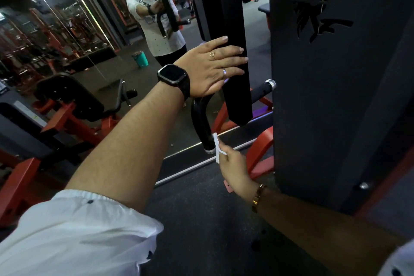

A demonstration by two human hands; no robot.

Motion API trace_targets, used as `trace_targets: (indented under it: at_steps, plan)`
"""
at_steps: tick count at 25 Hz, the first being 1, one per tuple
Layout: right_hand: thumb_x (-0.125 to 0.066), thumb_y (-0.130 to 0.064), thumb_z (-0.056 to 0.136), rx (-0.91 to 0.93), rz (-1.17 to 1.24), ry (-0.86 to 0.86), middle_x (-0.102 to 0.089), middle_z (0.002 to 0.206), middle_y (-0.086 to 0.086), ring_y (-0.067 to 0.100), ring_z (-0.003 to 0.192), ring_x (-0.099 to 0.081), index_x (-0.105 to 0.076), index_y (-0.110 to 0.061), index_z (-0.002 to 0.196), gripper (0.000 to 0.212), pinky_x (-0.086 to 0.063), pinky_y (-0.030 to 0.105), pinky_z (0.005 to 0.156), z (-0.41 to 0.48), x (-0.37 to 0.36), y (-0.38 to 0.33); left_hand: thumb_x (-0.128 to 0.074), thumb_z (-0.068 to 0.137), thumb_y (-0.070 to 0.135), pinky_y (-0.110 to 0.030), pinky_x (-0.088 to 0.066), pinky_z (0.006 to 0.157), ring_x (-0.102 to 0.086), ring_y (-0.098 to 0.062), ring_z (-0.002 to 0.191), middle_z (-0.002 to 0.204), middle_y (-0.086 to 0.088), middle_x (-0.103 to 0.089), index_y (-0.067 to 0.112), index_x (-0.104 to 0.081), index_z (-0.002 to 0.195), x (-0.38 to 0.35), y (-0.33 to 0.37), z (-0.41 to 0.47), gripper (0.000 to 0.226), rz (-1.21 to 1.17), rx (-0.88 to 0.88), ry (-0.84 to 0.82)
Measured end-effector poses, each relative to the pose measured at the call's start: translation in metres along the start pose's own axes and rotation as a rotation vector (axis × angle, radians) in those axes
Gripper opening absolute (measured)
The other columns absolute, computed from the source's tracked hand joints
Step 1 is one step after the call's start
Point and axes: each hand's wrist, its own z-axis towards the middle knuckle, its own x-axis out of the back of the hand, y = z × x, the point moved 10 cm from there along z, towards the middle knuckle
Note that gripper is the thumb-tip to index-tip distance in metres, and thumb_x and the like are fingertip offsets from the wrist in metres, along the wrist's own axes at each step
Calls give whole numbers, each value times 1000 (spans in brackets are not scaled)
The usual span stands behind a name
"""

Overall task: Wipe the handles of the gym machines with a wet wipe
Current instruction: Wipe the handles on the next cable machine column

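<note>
While I am following this remotely through the head camera, the left hand point(212, 67) is lying flat on the black post point(235, 18) at mid-frame. Its fingers are straight and slightly spread, pressing rather than gripping.

At lower centre the right hand point(235, 170) is pinching the wipe point(216, 145) between thumb and fingertips. The wipe is bunched into a thin twisted strip. It is touching the lower end of the curved black handle point(201, 123), just above the handle's pale tip.

I am reading the step in hand as cleaning that lower end.

Notes for doing it well:
- The twisted strip is meeting the bar along a narrow line only. I am judging that the wipe needs opening out and wrapping round the bar.
- The side of the bar facing the mirror point(67, 29) at upper left is hidden from me. The wrist will likely need to be turning so the cloth is reaching round the back.
- The stroke should be travelling up the curve towards the left palm, where the bar is passing out of sight.
- The flat left hand is probably steadying the post; I would be leaving it there.
- A second grip point(261, 91) with a silver cap is showing right of centre, just beside the big black panel point(336, 96). Nothing is touching it, so I am marking it as not yet wiped.
</note>
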Motion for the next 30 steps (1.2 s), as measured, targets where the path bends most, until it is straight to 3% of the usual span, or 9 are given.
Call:
trace_targets:
  at_steps: [3,5,7,9,12,14,23,27,30]
  plan:
    - [-34,2,91,-222,643,24,-69,100,13,22,87,-65,-65,-16,96,36,-56,32,71,-2,19,-11,-22,101,29,-44,-17,116,-35,-21,139,146,-1,-46,18,-54,134,2,0,0,47,7,-8,15]
    - [-31,5,93,-190,971,-15,-68,97,14,24,86,-67,-61,-12,95,35,-58,35,70,0,30,-44,-22,101,29,-44,-16,117,-36,-21,139,145,-2,-47,18,-56,133,3,1,1,47,14,-13,23]
    - [-41,3,94,-12,979,-73,-69,95,12,21,86,-68,-64,-11,97,27,-58,35,75,3,41,-83,-21,101,29,-43,-16,117,-37,-22,138,144,-2,-49,17,-56,132,3,1,1,48,25,-20,22]
    - [-54,0,90,386,597,62,-70,100,8,19,96,-67,-69,-11,102,22,-55,37,86,-3,68,-122,-22,102,28,-44,-18,115,-39,-23,137,142,-3,-50,17,-57,131,2,0,0,47,36,-23,23]
    - [-52,0,93,1217,-238,354,-67,113,14,24,108,-63,-68,1,109,23,-48,37,96,-49,65,-176,-26,101,28,-44,-21,114,-41,-22,136,141,-4,-52,16,-58,130,4,1,1,45,45,-34,49]
    - [-53,-2,95,1456,-548,400,-67,112,17,29,111,-62,-69,4,105,20,-47,39,99,-58,36,-181,-27,101,27,-44,-21,114,-40,-22,136,142,-3,-51,17,-58,131,4,1,1,44,54,-35,61]
    - [-39,-1,99,1608,-1025,198,-64,119,18,29,130,-47,-70,-3,102,31,-13,43,119,-38,-38,-114,-28,100,27,-45,-18,115,-38,-23,138,144,-2,-48,18,-57,132,5,2,0,44,56,-30,31]
    - [-54,-7,90,1588,-1398,-57,-61,126,16,29,133,-43,-69,-7,110,24,-6,47,119,-37,-61,-46,-21,102,28,-45,-17,116,-37,-23,138,144,-2,-48,18,-56,132,3,1,0,48,32,-16,7]
    - [-52,-5,94,1600,-1227,-20,-64,120,16,31,129,-47,-66,-2,112,23,-14,46,118,-48,-50,-71,-21,102,28,-45,-17,116,-36,-22,139,145,-2,-47,18,-56,133,2,0,0,48,25,-14,7]
